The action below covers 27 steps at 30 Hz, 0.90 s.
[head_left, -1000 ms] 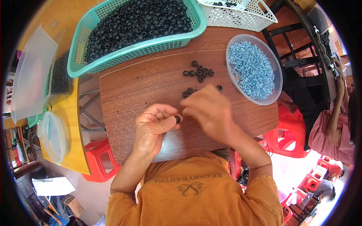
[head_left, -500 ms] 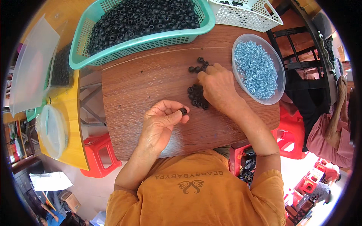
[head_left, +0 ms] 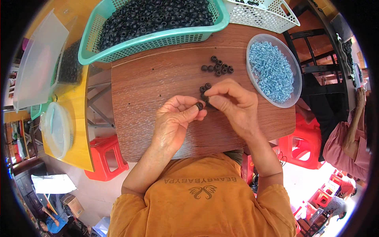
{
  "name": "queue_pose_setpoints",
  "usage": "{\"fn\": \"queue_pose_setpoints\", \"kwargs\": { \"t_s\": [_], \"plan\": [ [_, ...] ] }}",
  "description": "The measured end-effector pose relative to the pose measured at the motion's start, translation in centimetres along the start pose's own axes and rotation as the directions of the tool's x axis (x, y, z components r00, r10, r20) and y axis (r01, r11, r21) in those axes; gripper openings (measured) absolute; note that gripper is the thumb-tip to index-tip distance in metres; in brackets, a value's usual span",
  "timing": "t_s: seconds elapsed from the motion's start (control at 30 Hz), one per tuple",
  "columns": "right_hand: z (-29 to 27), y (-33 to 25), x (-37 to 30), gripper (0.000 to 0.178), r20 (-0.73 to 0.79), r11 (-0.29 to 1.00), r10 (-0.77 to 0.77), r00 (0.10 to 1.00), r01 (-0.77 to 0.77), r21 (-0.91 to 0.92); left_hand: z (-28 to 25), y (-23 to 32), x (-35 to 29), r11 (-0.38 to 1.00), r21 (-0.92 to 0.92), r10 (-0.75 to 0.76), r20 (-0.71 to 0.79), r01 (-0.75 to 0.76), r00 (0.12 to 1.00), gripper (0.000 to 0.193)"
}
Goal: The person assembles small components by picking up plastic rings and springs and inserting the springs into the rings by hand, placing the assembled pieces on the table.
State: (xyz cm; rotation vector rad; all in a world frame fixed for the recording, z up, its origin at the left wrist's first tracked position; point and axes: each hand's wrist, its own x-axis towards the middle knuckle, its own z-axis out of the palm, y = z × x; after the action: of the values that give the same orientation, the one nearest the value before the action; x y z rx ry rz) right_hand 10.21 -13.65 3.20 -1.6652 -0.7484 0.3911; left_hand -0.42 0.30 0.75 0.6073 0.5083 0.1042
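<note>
My left hand [head_left: 170, 124] pinches a small round black bead-like piece with a hole [head_left: 199, 106] between thumb and fingers, above the table. Close on its right, my right hand [head_left: 239, 108] has thumb and forefinger brought together beside that piece; whatever is between the fingertips is too small and hidden to name. Just beyond the fingertips lie a few like black pieces [head_left: 205, 87], partly covered by the right hand. A separate cluster of several black pieces [head_left: 218, 68] rests farther off on the brown wooden table [head_left: 158, 85].
A teal basket [head_left: 158, 41] heaped with black pieces stands at the far side, next to a white perforated basket [head_left: 262, 17]. A clear round tub [head_left: 299, 85] of pale blue beads [head_left: 272, 69] sits at the right. Red stools [head_left: 106, 158] and a yellow table [head_left: 77, 134] flank the workspace.
My right hand has drawn back toward me from the black pieces to beside my left hand. The far cluster is now uncovered; the left hand still holds its piece.
</note>
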Motion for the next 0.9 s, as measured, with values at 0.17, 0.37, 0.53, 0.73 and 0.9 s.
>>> {"fn": "queue_pose_setpoints", "kwargs": {
  "t_s": [0.17,0.37,0.53,0.73,0.9],
  "plan": [
    [1.7,0.2,-1.8,0.013,-0.098,0.945,0.057,0.994,-0.022,0.325,0.8,-0.4,-0.6,0.995,0.056,0.077,0.011,-0.077,0.997,0.013],
    [2.2,0.8,-2.2,0.017,-0.177,0.984,-0.082,0.981,0.108,0.144,0.9,-0.8,-0.7,0.981,0.090,0.173,0.010,-0.173,0.985,0.014],
    [1.8,0.7,-1.2,0.014,-0.115,0.975,-0.218,0.969,0.210,-0.078,1.5,-0.4,-0.6,0.933,0.209,0.305,-0.021,-0.295,0.952,0.017],
    [3.0,-0.3,-1.6,0.020,-0.230,0.985,-0.162,0.960,0.142,-0.097,1.0,-0.5,-0.6,0.958,0.104,0.271,-0.013,-0.269,0.962,0.018],
    [3.6,-0.6,-2.0,0.033,0.003,0.686,-0.540,0.842,0.442,-0.578,0.2,-0.3,-0.5,0.982,-0.017,0.186,-0.045,-0.187,0.982,0.013]
  ]
}}
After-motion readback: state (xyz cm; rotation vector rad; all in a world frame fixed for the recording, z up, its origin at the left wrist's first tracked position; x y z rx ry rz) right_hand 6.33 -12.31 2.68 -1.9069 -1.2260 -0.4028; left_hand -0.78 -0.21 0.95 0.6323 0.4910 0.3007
